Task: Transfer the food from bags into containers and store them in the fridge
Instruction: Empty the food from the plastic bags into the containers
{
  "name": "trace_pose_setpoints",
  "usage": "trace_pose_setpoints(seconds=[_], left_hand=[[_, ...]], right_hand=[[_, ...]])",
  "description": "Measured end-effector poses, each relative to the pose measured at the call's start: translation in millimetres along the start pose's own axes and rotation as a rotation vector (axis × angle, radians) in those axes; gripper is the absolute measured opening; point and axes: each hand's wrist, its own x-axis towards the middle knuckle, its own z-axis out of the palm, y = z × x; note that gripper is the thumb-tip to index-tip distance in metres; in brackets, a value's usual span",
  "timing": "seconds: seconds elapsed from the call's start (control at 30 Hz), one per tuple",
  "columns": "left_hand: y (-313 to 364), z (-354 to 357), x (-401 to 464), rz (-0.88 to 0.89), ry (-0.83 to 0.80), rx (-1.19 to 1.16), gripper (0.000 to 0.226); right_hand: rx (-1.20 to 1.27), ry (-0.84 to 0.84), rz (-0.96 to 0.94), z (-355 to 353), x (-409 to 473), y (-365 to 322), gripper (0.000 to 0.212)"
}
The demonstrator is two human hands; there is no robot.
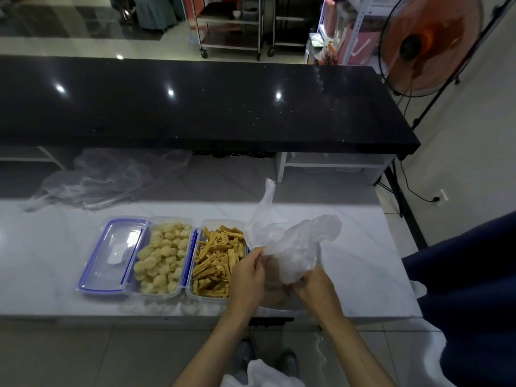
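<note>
A thin clear plastic bag (293,238) is held over a third container (272,308) near the counter's front edge; brownish food (275,286) shows through beneath it. My left hand (247,277) pinches the bag's left side. My right hand (314,289) grips its lower right part. To the left stand two open clear containers: one full of pale round pieces (162,255), one full of yellow-brown strips (216,261). A blue-rimmed lid (111,255) lies flat at the far left.
Empty crumpled plastic bags (106,177) lie at the back left of the white counter (363,261). A raised black countertop (195,101) runs behind. A person in dark clothing (469,289) stands at the right. A standing fan (430,43) is at the far right.
</note>
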Motion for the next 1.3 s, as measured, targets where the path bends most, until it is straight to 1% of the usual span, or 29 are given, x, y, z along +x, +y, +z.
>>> trace_pose_setpoints(seconds=[0.03, 0.07, 0.1, 0.17, 0.2, 0.27, 0.33, 0.4, 0.43, 0.5, 0.57, 0.6, 0.67, 0.7, 0.77, 0.8, 0.83, 0.87, 0.9, 0.93, 0.97, 1.03, 1.17, 1.23, 1.3], left_hand=[[1, 0, 0, -0.019, 0.014, -0.038, 0.018], [1, 0, 1, -0.041, 0.031, -0.077, 0.015], [1, -1, 1, -0.064, 0.056, -0.117, 0.013], [5, -4, 0, -0.106, 0.114, -0.196, 0.011], [7, -6, 1, -0.112, 0.146, -0.239, 0.009], [13, -10, 1, -0.095, 0.219, -0.300, 0.010], [22, -12, 0, -0.073, 0.295, -0.346, 0.019], [28, -11, 0, -0.044, 0.328, -0.391, 0.021], [28, -11, 0, -0.005, 0.330, -0.368, 0.020], [22, -11, 2, 0.106, 0.311, -0.221, 0.024], [12, -12, 3, 0.204, 0.252, -0.064, 0.026], [9, -12, 2, 0.224, 0.194, -0.008, 0.025], [0, -9, 1, 0.186, 0.026, 0.095, 0.029], [-5, -8, 0, 0.136, -0.087, 0.169, 0.041], [-14, -5, -3, 0.078, -0.280, 0.365, 0.078], [-17, -4, -3, 0.078, -0.349, 0.467, 0.091], [-19, -3, -5, 0.094, -0.386, 0.558, 0.096], [-21, -2, -6, 0.113, -0.390, 0.622, 0.096], [-24, -1, -7, 0.137, -0.361, 0.653, 0.092], [-25, -1, -6, 0.163, -0.317, 0.656, 0.087], [-28, -1, -5, 0.188, -0.270, 0.641, 0.080], [-30, -1, -2, 0.245, -0.194, 0.596, 0.067], [-20, -1, -4, 0.177, -0.102, 0.453, 0.041], [-15, -1, -4, 0.189, -0.063, 0.440, 0.040], [-14, -3, -4, 0.219, -0.025, 0.440, 0.039]], right_hand=[[0.050, 0.008, 0.054, 2, 2, 2, 0.059], [0.090, 0.006, 0.098, 3, 4, 4, 0.055], [0.113, 0.000, 0.113, 3, 5, 6, 0.041], [0.134, 0.031, -0.008, -3, 2, 9, 0.010], [0.173, 0.072, -0.078, -9, 0, 8, 0.006], [0.349, 0.129, -0.110, -26, -5, 4, 0.009], [0.510, 0.155, -0.108, -38, -8, -3, 0.009], [0.577, 0.180, -0.110, -45, -9, -9, 0.008], [0.596, 0.192, -0.115, -46, -10, -12, 0.007], [0.628, 0.213, -0.128, -46, -11, -15, 0.005], [0.650, 0.239, -0.123, -43, -11, -15, 0.008], [0.629, 0.252, -0.127, -42, -11, -12, 0.011], [0.535, 0.237, -0.174, -38, -10, -3, 0.018], [0.470, 0.199, -0.222, -36, -9, 3, 0.020], [0.280, 0.073, -0.321, -34, -8, 16, 0.014], [0.145, -0.010, -0.342, -34, -7, 21, 0.028], [-0.001, -0.087, -0.349, -32, -6, 28, 0.051], [-0.160, -0.140, -0.337, -29, -4, 34, 0.070], [-0.293, -0.168, -0.322, -25, -2, 39, 0.082], [-0.365, -0.170, -0.310, -21, -2, 41, 0.085], [-0.385, -0.140, -0.311, -17, -2, 43, 0.083], [-0.328, -0.046, -0.329, -9, -3, 43, 0.070], [-0.225, 0.142, -0.404, -3, -6, 40, 0.041], [-0.163, 0.177, -0.403, -6, -8, 38, 0.034], [-0.066, 0.198, -0.362, -11, -10, 37, 0.028]])
